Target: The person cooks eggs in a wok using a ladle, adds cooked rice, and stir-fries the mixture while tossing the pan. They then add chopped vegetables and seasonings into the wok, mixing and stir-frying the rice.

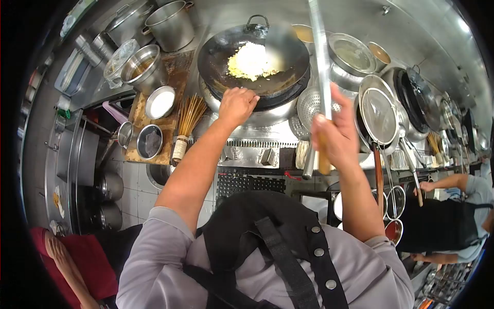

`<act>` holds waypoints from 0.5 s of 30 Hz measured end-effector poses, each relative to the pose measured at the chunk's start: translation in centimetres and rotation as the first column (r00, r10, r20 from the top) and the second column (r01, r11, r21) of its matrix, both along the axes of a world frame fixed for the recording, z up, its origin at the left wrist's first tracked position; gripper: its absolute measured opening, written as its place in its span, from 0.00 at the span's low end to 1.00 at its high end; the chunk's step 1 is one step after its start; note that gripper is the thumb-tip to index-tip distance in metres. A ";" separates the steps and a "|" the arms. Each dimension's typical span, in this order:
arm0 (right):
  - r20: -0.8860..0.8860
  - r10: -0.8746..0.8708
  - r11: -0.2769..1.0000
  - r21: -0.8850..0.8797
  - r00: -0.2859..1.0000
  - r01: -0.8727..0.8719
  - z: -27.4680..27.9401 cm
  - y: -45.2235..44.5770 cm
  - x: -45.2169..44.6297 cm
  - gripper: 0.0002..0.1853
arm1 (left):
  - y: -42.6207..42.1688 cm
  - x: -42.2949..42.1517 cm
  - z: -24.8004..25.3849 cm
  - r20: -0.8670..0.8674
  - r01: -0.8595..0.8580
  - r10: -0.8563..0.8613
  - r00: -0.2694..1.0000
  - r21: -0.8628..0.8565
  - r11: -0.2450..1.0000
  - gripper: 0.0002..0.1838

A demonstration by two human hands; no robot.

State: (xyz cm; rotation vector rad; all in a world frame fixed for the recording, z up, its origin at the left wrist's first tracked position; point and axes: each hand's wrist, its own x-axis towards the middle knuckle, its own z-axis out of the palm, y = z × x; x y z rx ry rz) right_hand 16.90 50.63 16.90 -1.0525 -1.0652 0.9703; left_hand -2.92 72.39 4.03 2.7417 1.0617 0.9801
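A dark wok (pixel 213 56) sits on the burner in front of me, with a mound of white and yellow food, like rice and egg (pixel 252 62), in it. The white part is overexposed, and a grey blur covers the wok's right side. My left hand (pixel 237 107) is closed on the wok's near rim, its fingertips partly hidden. Upright in my right hand (pixel 337 134) is a long-handled metal cooking tool (pixel 322 62) with a wooden grip. Its head lies beyond the top edge of the view. Close beside that hand is a perforated strainer (pixel 309 107).
Left of the wok are a bamboo brush (pixel 191 116), a white-filled bowl (pixel 160 102) and a steel pot (pixel 144 67). A mesh strainer (pixel 379 116) and another wok (pixel 422 98) are at right. One person (pixel 442 221) stands right, another (pixel 77 262) lower left.
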 end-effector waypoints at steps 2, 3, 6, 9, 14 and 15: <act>-0.147 0.056 0.973 -0.214 0.988 -0.087 -3.1 3.9 -0.5 0.32 | 0.2 0.1 -0.5 0.014 0.003 -0.003 1.000 0.016 1.000 0.13; -0.175 0.074 0.928 -0.348 0.982 -0.132 -4.9 5.8 -0.4 0.31 | 0.3 -0.1 -0.7 0.026 0.009 -0.010 1.000 0.022 1.000 0.14; -0.134 0.077 0.870 -0.475 0.988 -0.132 -8.0 9.1 0.5 0.32 | 0.3 -0.4 -0.6 -0.007 0.014 -0.014 1.000 0.014 1.000 0.12; -0.093 0.085 0.879 -0.463 0.992 -0.119 -5.5 7.7 -1.1 0.31 | 0.1 -1.0 -0.1 -0.010 0.017 -0.017 1.000 -0.028 0.999 0.11; -0.299 0.027 0.914 -0.380 0.954 -0.145 -5.0 4.6 -2.0 0.30 | 0.7 -1.7 -0.1 0.031 0.074 -0.073 0.997 -0.021 0.997 0.13; -0.412 0.023 0.884 -0.418 0.911 -0.211 -6.8 5.0 -1.9 0.30 | 0.8 -1.9 0.3 0.021 0.087 -0.086 0.996 -0.027 0.996 0.14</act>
